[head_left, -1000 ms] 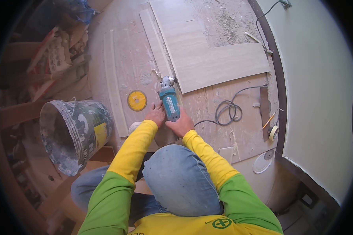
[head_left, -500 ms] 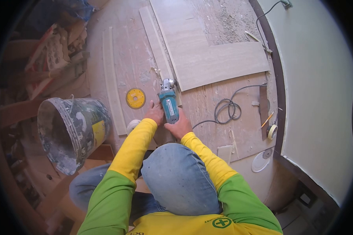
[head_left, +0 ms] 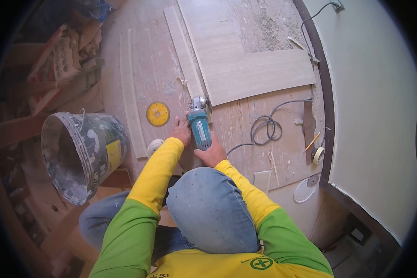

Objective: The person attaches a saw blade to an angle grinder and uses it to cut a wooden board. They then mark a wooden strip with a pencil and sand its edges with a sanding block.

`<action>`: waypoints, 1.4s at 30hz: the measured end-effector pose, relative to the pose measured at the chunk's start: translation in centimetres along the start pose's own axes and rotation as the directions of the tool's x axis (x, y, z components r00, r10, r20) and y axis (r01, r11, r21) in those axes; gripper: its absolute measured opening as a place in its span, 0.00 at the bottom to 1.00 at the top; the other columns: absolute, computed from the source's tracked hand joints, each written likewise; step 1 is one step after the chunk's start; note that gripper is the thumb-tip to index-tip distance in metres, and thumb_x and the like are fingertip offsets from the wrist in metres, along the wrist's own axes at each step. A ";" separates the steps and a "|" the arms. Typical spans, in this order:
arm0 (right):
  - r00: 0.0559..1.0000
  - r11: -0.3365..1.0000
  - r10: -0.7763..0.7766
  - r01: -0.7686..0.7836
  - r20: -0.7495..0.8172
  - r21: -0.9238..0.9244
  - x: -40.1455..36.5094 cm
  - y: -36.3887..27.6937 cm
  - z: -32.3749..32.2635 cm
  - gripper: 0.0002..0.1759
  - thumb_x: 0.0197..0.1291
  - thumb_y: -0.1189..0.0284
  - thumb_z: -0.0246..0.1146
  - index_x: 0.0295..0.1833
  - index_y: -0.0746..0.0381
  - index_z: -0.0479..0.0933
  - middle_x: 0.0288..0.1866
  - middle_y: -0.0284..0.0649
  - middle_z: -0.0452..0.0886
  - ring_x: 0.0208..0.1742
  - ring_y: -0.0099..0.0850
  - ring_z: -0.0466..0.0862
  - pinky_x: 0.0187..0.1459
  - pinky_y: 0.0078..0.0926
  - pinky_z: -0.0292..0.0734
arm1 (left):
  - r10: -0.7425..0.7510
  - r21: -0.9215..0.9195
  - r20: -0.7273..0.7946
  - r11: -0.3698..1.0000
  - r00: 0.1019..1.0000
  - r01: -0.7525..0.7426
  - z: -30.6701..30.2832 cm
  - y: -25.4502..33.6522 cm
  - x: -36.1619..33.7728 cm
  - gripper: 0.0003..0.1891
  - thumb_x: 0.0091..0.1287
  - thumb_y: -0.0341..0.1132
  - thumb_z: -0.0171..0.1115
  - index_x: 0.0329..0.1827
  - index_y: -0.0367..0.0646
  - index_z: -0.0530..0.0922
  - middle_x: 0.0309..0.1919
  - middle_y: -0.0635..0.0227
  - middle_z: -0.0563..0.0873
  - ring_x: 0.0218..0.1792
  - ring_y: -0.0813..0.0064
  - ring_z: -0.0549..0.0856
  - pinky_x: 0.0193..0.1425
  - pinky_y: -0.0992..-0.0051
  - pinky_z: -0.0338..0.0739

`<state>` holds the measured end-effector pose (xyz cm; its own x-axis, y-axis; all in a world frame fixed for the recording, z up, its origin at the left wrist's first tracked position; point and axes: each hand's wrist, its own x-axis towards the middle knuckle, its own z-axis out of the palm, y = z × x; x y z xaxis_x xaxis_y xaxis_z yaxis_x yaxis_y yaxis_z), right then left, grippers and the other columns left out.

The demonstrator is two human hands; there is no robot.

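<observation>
A teal angle grinder (head_left: pixel 200 128) lies ahead of my raised knee, its metal head pointing away from me. Its disc sits beside the near left corner of an L-shaped beige tile (head_left: pixel 259 72). My right hand (head_left: pixel 212 152) is wrapped round the rear of the grinder's body. Against the tool's left side, just behind the head, is my left hand (head_left: pixel 181 132), its fingers partly hidden. A narrow tile strip (head_left: pixel 185 51) runs along the tile's left edge up to the grinder head. Left of my left hand, a yellow cutting disc (head_left: pixel 158 114) lies flat on the floor.
A plaster-stained bucket (head_left: pixel 85 155) lies tipped at left. Another long strip (head_left: pixel 132 97) is on the floor. A coiled cord (head_left: pixel 266 129) lies right of the grinder. A pencil (head_left: pixel 312 141) and tape roll (head_left: pixel 318 155) sit near the wall (head_left: pixel 375 116). Torn cardboard (head_left: pixel 62 60) is piled upper left.
The grinder, with both hands on it, has shifted slightly toward me along the tile's edge. The whole view has moved a little; the floor items have stayed put.
</observation>
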<state>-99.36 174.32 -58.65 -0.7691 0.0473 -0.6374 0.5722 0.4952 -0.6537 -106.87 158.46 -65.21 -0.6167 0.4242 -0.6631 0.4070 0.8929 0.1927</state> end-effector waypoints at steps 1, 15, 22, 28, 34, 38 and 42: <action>1.000 1.000 -0.003 0.003 -0.002 -0.007 0.2 0.0 0.0 0.46 0.46 0.58 0.70 0.70 0.55 0.57 0.54 0.61 0.79 0.53 0.60 0.80 0.55 0.48 0.76 | 0.000 -0.001 0.002 1.000 1.000 0.000 0.0 0.0 0.1 0.36 0.67 0.31 0.49 0.79 0.45 0.52 0.81 0.60 0.45 0.81 0.62 0.40 0.80 0.48 0.42; 1.000 1.000 -0.017 0.017 0.001 0.020 -1.5 0.9 0.0 0.48 0.46 0.58 0.71 0.72 0.58 0.56 0.57 0.62 0.78 0.56 0.60 0.79 0.58 0.47 0.75 | 0.010 -0.034 -0.037 0.999 0.999 -0.011 1.1 -0.5 0.5 0.34 0.68 0.34 0.46 0.80 0.46 0.52 0.81 0.66 0.45 0.81 0.66 0.38 0.81 0.52 0.37; 1.000 1.000 0.009 -0.010 0.027 0.022 -2.6 1.0 -0.4 0.48 0.46 0.58 0.71 0.72 0.58 0.56 0.57 0.62 0.77 0.57 0.60 0.79 0.58 0.46 0.75 | 0.041 0.062 -0.050 0.997 0.998 -0.038 1.5 -1.0 0.5 0.34 0.67 0.33 0.47 0.79 0.46 0.54 0.81 0.68 0.46 0.81 0.67 0.38 0.80 0.49 0.38; 0.999 0.999 0.032 -0.032 0.022 0.006 -2.3 0.7 -0.1 0.48 0.47 0.59 0.70 0.72 0.57 0.55 0.58 0.62 0.77 0.57 0.60 0.79 0.58 0.46 0.76 | 0.067 0.173 0.004 0.983 0.998 -0.067 0.3 -1.2 0.0 0.32 0.68 0.34 0.47 0.78 0.47 0.58 0.81 0.70 0.47 0.82 0.69 0.40 0.80 0.52 0.42; 0.999 1.000 0.028 -0.027 0.030 -0.014 -2.7 0.7 -0.3 0.48 0.48 0.59 0.70 0.73 0.55 0.55 0.56 0.62 0.78 0.56 0.60 0.79 0.57 0.47 0.76 | 0.093 0.199 0.030 0.975 0.995 -0.097 0.3 -1.8 0.2 0.28 0.67 0.31 0.48 0.73 0.45 0.67 0.80 0.64 0.52 0.81 0.67 0.40 0.80 0.54 0.42; 0.999 0.999 0.031 -0.031 0.019 -0.015 -3.0 1.1 -0.2 0.48 0.48 0.59 0.70 0.73 0.54 0.55 0.55 0.62 0.78 0.55 0.61 0.79 0.56 0.48 0.76 | 0.127 0.130 -0.080 0.985 0.989 -0.116 0.7 -2.0 0.1 0.25 0.67 0.32 0.50 0.69 0.45 0.72 0.80 0.64 0.52 0.81 0.67 0.40 0.80 0.54 0.42; 0.996 0.997 0.072 -0.071 0.048 -0.029 -2.6 0.8 -0.3 0.48 0.47 0.59 0.70 0.73 0.55 0.55 0.56 0.62 0.78 0.55 0.61 0.79 0.57 0.47 0.76 | 0.132 0.158 -0.038 0.980 0.991 -0.124 0.1 -1.9 -0.2 0.24 0.66 0.32 0.51 0.67 0.44 0.74 0.81 0.64 0.51 0.81 0.67 0.40 0.79 0.55 0.44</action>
<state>-97.01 174.82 -57.44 -0.7114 0.0409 -0.7016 0.6165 0.5155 -0.5951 -107.48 156.67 -65.56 -0.5829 0.5436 -0.6039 0.5819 0.7980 0.1568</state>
